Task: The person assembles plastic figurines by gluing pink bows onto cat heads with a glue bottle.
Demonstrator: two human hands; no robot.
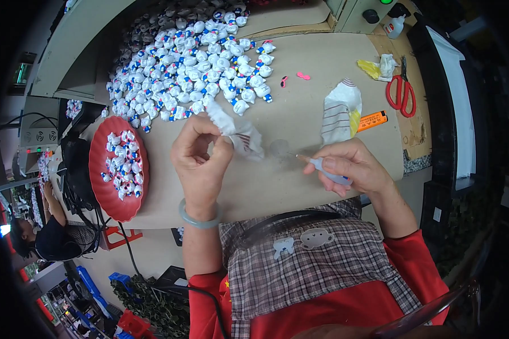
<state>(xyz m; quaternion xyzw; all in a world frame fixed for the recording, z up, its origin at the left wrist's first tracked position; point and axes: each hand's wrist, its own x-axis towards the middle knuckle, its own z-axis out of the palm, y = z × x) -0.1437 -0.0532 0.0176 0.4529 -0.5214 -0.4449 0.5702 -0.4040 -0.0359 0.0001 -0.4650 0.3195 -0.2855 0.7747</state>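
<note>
My left hand [201, 155], with a pale green bangle at its wrist, pinches a white cloth [240, 134] with brown stripes above the table. In my right hand [353, 166] is a small translucent squeeze bottle [331, 172], its thin nozzle pointing left toward the cloth without touching it. Between the hands, a faint greyish patch [280, 150] marks the table covering. Beyond them lies a large pile of small white figurines [192, 73] with blue, yellow and pink parts. Two small pink pieces [303, 75] rest to the right of the pile.
A red scalloped tray [99, 169] at the left holds several figurines. Another striped cloth [339, 113], an orange cutter [372, 120], red-handled scissors [400, 93] and a crumpled yellow-white cloth [379, 68] lie at the right. A white bottle [395, 26] stands far right. Another person [54, 237] works at far left.
</note>
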